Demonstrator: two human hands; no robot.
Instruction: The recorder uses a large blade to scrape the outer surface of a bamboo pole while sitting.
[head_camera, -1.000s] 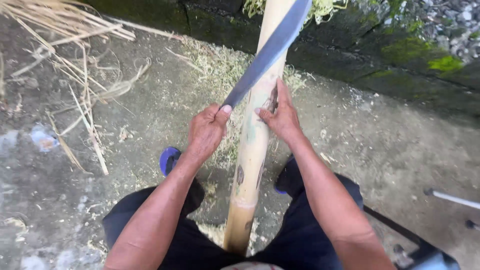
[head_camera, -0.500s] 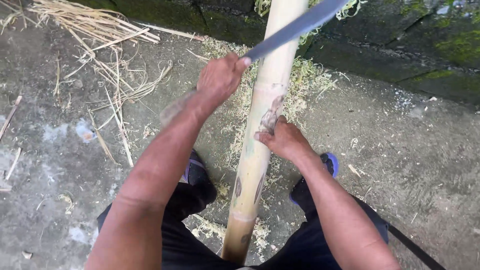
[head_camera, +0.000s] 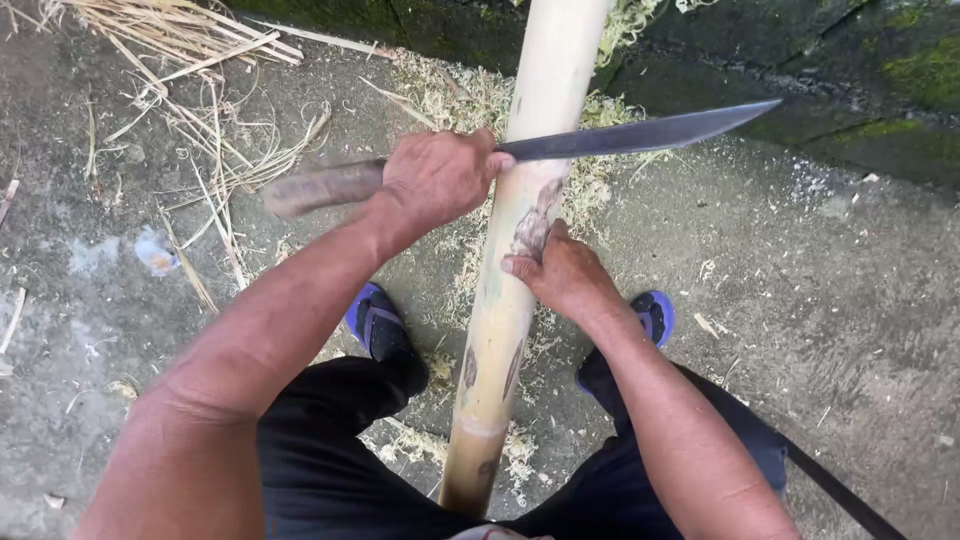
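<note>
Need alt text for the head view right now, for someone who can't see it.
The left hand grips a long knife laid across a pale bamboo pole, while the right hand steadies the pole. Shavings and dry strips litter the concrete ground.

dry straw (head_camera: 180, 60) top left | shavings (head_camera: 455, 95) (pale) | blue sandals (head_camera: 375, 322) | mossy wall (head_camera: 880, 70)

**Flat daylight, one blurred spot**

Even, overcast-type daylight; no glare. Shadows soft and faint on the concrete ground (head_camera: 850, 300). Knife blade (head_camera: 640, 135) shows a dull sheen, edges sharp. Knife handle (head_camera: 320, 187) smeared by motion blur. Left forearm (head_camera: 240, 360) close to the lens, slightly soft and stretched. Mossy wall (head_camera: 880, 90) darker, upper edge.
</note>
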